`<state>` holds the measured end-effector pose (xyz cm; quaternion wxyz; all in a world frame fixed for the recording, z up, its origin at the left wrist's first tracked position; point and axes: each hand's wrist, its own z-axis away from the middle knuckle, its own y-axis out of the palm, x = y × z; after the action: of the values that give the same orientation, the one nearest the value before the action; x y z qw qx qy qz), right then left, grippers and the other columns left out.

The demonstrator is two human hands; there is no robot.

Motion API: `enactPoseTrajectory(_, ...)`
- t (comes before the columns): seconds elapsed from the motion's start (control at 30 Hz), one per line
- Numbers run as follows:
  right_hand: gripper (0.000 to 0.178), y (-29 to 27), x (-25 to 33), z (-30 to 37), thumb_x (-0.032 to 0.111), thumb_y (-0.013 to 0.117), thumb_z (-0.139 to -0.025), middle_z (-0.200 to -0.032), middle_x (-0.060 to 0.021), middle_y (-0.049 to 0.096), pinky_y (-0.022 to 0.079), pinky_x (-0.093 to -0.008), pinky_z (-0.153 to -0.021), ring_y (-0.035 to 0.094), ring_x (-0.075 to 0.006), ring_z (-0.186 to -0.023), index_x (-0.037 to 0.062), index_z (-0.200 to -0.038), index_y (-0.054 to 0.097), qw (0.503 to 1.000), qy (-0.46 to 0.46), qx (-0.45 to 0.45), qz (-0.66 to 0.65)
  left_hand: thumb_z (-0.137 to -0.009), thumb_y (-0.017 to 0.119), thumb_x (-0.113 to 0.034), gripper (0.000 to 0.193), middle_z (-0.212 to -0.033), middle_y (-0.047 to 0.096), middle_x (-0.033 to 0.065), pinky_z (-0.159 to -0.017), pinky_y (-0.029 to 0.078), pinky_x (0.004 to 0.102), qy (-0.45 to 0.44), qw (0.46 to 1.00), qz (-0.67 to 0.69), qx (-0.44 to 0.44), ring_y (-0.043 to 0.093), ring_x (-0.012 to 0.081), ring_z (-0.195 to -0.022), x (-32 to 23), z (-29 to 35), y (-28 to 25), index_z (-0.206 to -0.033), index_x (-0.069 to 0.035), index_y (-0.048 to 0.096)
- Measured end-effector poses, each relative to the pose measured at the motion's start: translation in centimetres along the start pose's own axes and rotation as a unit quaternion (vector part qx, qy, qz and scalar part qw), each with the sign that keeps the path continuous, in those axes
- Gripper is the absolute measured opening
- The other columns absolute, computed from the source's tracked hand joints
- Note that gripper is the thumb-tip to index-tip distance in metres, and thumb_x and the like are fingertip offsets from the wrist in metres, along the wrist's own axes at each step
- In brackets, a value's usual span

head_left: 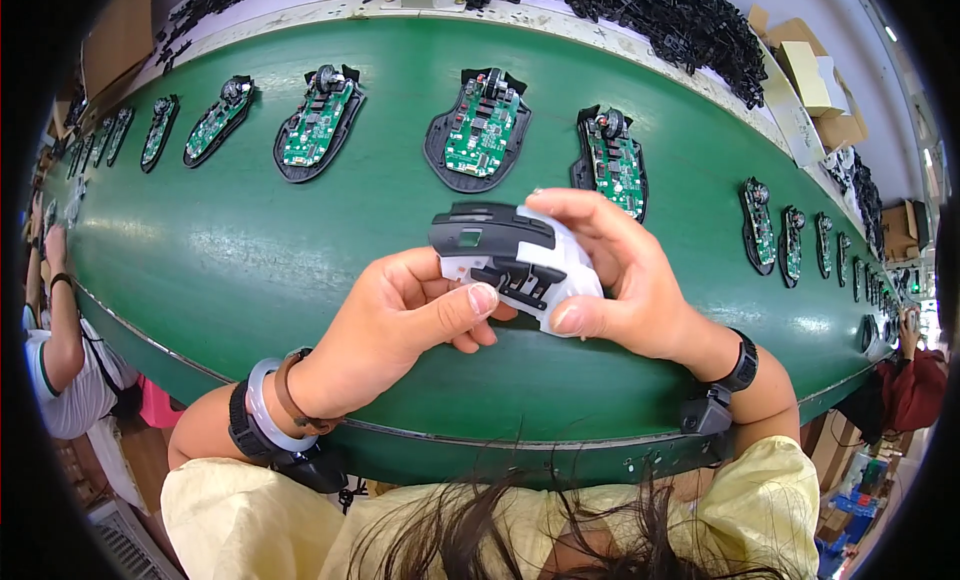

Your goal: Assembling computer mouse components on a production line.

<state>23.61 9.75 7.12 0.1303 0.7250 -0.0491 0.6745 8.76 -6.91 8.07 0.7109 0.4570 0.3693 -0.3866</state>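
Head view: left hand [385,305] and right hand [640,285] grip a curved white-and-black mouse shell [530,255].

Your green conveyor belt [225,300]
Black mouse bases [478,183] with circuit boards [470,138] lie along it, upper left to far right.

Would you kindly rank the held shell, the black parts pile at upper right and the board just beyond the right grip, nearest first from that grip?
1. Shell: held, touching the right grip.
2. Board: just beyond it.
3. Black pile: farthest, at upper right.
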Motion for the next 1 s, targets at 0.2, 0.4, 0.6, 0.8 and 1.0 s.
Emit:
enactPoseTrajectory(0.2,0.071,-0.3,0.1,-0.6,0.021,0.082,-0.063,-0.122,-0.0212,0.05,0.043,-0.0379,-0.092,0.051,-0.0329,-0.113,0.0005,-0.122,0.048,0.897,-0.246,-0.02,0.366,-0.086,0.063,-0.012,0.029,-0.101,0.062,0.0044,-0.071,0.048,0.025,0.026,0.999,0.018,0.01,0.059,0.0109,-0.081,0.5,-0.1,-0.6,-0.112,-0.002,0.054)
enactPoseTrajectory(0.4,0.072,-0.5,0.4,-0.4,0.016,0.082,-0.061,-0.125,-0.0226,0.048,0.044,-0.0391,-0.092,0.051,-0.0349,-0.113,0.0007,-0.122,0.047,0.869,-0.277,-0.015,0.41,-0.086,0.062,-0.011,0.031,-0.101,0.06,0.0033,-0.071,0.048,0.0248,0.021,0.999,0.02,0.018,0.058,0.0114,-0.083,0.5,-0.1,-0.4,-0.114,-0.003,0.052)
enactPoseTrajectory(0.6,0.093,-1.2,-0.7,-0.5,0.013,0.085,-0.059,-0.13,-0.0264,0.044,0.039,-0.0429,-0.097,0.048,-0.0358,-0.118,0.0006,-0.133,0.029,0.848,-0.332,-0.002,0.413,-0.086,0.061,-0.01,0.035,-0.098,0.06,0.0079,-0.074,0.052,0.0296,0.01,1.0,0.009,0.027,0.061,0.0166,-0.083,0.2,-0.1,-0.3,-0.118,-0.003,0.047)
enactPoseTrajectory(0.8,0.102,-1.0,-1.0,-0.6,0.01,0.084,-0.06,-0.13,-0.0285,0.042,0.035,-0.0428,-0.101,0.046,-0.0356,-0.12,0.0006,-0.137,0.019,0.84,-0.343,-0.002,0.419,-0.088,0.059,-0.007,0.033,-0.108,0.058,0.0062,-0.075,0.05,0.0274,0.016,0.999,-0.008,0.049,0.059,0.0139,-0.087,0.4,0.1,-0.9,-0.118,-0.002,0.048)
enactPoseTrajectory(1.0,0.092,-0.3,-1.3,-0.7,0.015,0.082,-0.062,-0.13,-0.0218,0.045,0.041,-0.0423,-0.095,0.049,-0.0363,-0.115,0.0019,-0.134,0.027,0.841,-0.351,-0.027,0.411,-0.087,0.058,-0.006,0.04,-0.112,0.058,0.0105,-0.078,0.05,0.0281,0.016,0.998,-0.031,0.059,0.06,0.0152,-0.089,0.0,0.8,-1.4,-0.124,-0.001,0.043)
